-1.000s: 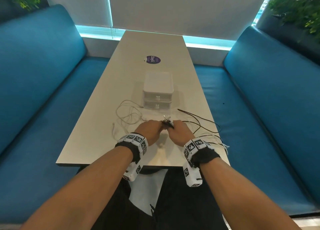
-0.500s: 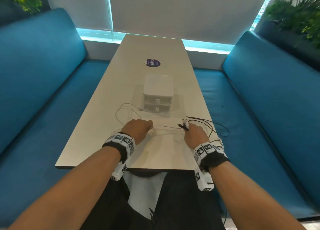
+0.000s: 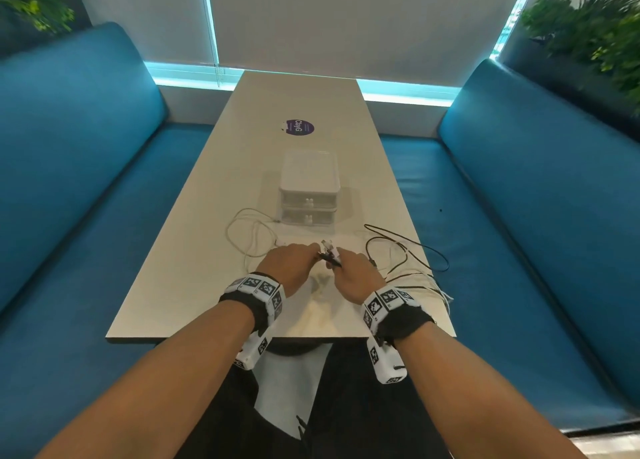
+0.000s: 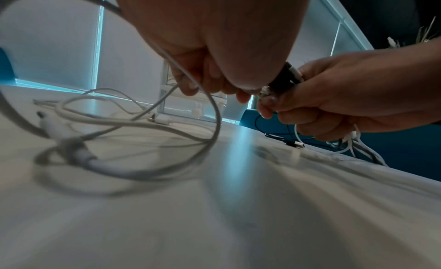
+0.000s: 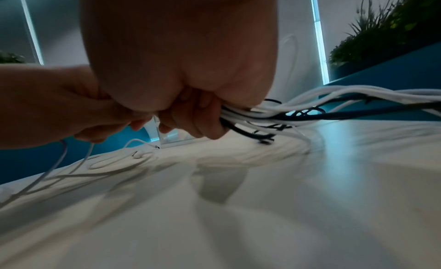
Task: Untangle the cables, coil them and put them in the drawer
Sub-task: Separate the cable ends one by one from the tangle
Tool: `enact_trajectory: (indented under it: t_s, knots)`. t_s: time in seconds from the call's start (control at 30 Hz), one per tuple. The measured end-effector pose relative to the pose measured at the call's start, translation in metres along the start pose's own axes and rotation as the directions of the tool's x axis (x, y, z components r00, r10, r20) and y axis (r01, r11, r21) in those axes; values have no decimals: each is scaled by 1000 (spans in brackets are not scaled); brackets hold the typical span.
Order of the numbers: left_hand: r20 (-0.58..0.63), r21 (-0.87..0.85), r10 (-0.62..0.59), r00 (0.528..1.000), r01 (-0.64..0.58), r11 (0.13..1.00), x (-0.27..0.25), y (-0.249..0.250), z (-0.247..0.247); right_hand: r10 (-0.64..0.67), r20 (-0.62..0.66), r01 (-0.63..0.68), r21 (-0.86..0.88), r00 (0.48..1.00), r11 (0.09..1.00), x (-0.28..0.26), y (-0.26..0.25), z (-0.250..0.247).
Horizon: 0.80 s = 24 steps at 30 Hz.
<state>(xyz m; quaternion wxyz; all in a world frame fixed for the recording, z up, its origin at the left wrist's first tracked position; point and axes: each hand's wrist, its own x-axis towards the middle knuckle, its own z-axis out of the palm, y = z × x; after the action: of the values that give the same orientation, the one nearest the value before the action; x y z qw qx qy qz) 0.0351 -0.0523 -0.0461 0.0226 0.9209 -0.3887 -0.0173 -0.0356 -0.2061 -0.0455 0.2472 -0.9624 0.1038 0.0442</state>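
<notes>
A long pale rectangular table (image 3: pixel 194 285) is flanked by blue upholstered benches (image 3: pixel 69 167), with a blinded window behind. On the left of the near end, a thin white cable (image 3: pixel 242 231) is seen lying in loose, overlapping loops on the tabletop, its plug end trailing. One strand of it is pinched in the curled fingers of the left hand (image 3: pixel 291 264), as the left wrist view shows. In the middle, just beyond the hands, a small translucent white two-drawer box (image 3: pixel 308 195) stands with both drawers closed. The right hand (image 3: pixel 356 278) is clenched around a bundle of white and black cables (image 5: pixel 298 110), with plug ends gathered at its fingertips; the bundle trails off to the right, where a thin black cable (image 3: pixel 415 247) loops near the table edge.

The step in hand is judged to be gathering strands into the right fist for coiling. It is best done with the white strand fed in evenly, the loose loops on the left drawn out slack rather than pulled tight, lest a knot be set. The coils are judged far from finished, and no drawer is opened yet.
</notes>
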Motion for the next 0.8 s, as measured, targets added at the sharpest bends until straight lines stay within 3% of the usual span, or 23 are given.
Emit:
enact_trajectory:
  t_s: [0.1,0.27,0.37,0.57,0.7,0.8]
  knots:
    - [49,-29,-8,999,10,1000,-2,-11,0,14,7,-13,-52,1000,999,-1,8,-4]
    - [84,-91,-114,990,122,988,-9,-38,-3,263,-92,-269,-57,960,961,-3,44,-14]
    - [66,-73,-121,990,126,989,-11,-36,-5,300,-115,-306,-36,947,951,-2,46,-18]
    - [71,-52,-136,988,140,989,-3,-11,0,181,-220,-157,120,959,980,3,21,-22]
    - [46,-89,-92,995,95,991,3,6,-2,-35,-95,42,73,995,996,1,1,-14]
    - [20,-106,-76,997,77,991,3,9,-6,-74,-48,75,19,996,997,2,-5,-8]
